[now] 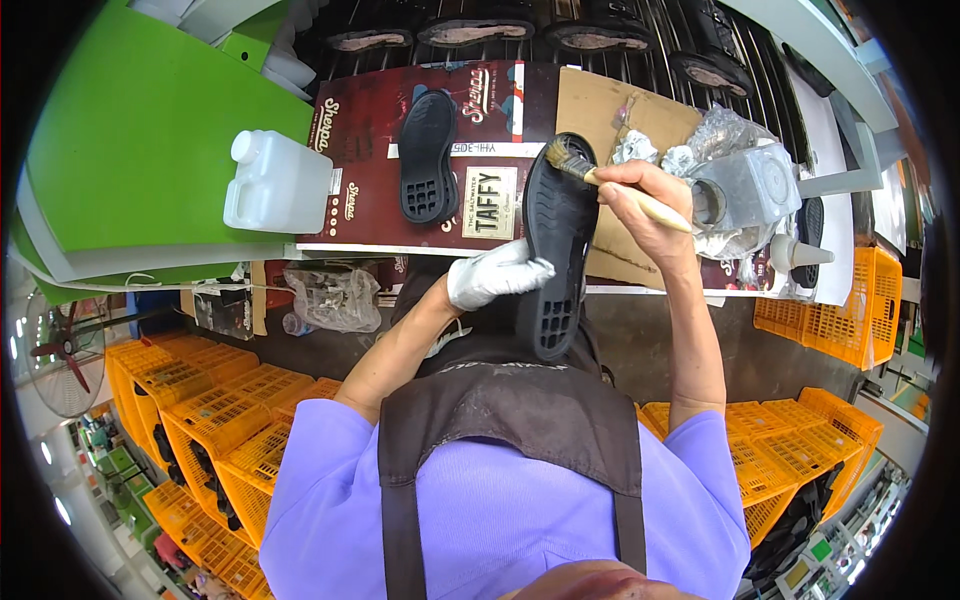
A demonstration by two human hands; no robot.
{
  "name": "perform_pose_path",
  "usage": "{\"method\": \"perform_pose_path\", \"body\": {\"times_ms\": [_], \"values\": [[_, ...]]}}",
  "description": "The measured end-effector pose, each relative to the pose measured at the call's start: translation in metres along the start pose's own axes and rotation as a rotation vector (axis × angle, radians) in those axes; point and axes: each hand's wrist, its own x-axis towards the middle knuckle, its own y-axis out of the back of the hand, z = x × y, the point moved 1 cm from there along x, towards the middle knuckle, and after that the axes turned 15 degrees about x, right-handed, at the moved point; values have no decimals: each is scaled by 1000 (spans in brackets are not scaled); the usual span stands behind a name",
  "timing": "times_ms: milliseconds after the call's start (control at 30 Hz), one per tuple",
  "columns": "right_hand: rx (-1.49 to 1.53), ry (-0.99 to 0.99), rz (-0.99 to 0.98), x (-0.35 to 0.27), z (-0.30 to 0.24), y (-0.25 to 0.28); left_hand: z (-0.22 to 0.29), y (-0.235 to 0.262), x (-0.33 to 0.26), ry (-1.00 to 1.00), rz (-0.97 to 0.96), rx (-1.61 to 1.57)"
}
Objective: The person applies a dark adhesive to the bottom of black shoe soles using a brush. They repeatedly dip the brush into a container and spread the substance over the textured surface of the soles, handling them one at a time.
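Observation:
My left hand (495, 276), in a white glove, grips a black shoe sole (552, 225) by its left edge, the thumb and fingers against its side. The sole is held lengthwise in front of me, its hollow, ridged inner face up and its heel grid toward my body. In my bare right hand (650, 208) is a paintbrush (663, 213) with a pale wooden handle. Its bristles touch the toe end of the sole. A second black sole (428, 157) lies to the left on a dark red cardboard sheet (365, 135).
A white plastic jug (282, 185) stands at the left. To the right are a cut-open clear container (755, 188), a nozzle bottle (800, 256) and crumpled plastic (722, 135). Several black shoes (478, 30) rest on rollers behind. Orange crates (235, 400) stand on both sides.

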Motion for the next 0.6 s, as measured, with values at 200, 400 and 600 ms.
{"method": "perform_pose_path", "body": {"times_ms": [200, 400, 600], "values": [[25, -4, 8, -4, 1, -2, 20, -8, -8, 26, 62, -191], [73, -108, -4, -11, -4, -10, 9, -4, -12, -32, -12, -335], [112, -8, -76, -15, -6, -18, 6, -6, -14, -14, 40, -407]]}}
